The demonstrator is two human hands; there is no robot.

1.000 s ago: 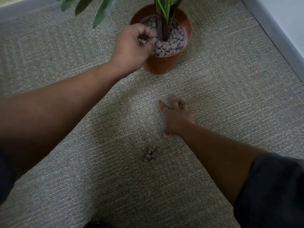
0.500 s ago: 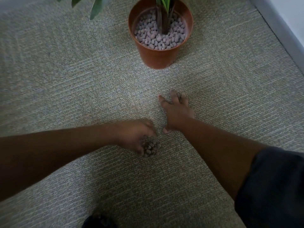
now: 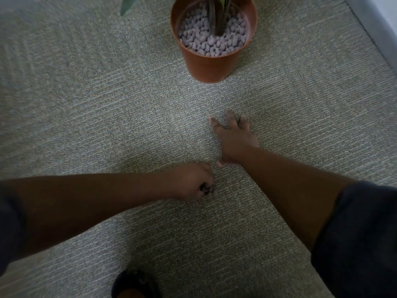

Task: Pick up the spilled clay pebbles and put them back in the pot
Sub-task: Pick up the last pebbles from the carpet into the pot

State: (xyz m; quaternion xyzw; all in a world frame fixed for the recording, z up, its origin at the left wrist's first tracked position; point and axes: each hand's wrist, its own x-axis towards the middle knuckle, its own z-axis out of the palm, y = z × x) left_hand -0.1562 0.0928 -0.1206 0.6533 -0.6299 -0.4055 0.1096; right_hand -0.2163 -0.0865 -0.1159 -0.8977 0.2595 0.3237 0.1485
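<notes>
A terracotta pot (image 3: 206, 67) stands on the carpet at the top centre, filled with grey clay pebbles (image 3: 212, 43) around a green plant's stem. Low on the carpet, my left hand (image 3: 190, 182) curls its fingers round a small heap of spilled pebbles (image 3: 207, 189); only a few dark ones show at its fingertips. My right hand (image 3: 234, 138) lies flat on the carpet just beyond, fingers spread and straight, holding nothing.
Grey-beige carpet (image 3: 107, 104) covers the floor. A pale wall base (image 3: 373, 26) runs along the top right corner. A plant leaf (image 3: 126, 6) hangs at the top. A dark rounded object (image 3: 135, 283) sits at the bottom edge.
My left hand left the pot's rim, came down to the spilled heap, and has closed its fingers over the pebbles. My right hand stayed planted on the carpet.
</notes>
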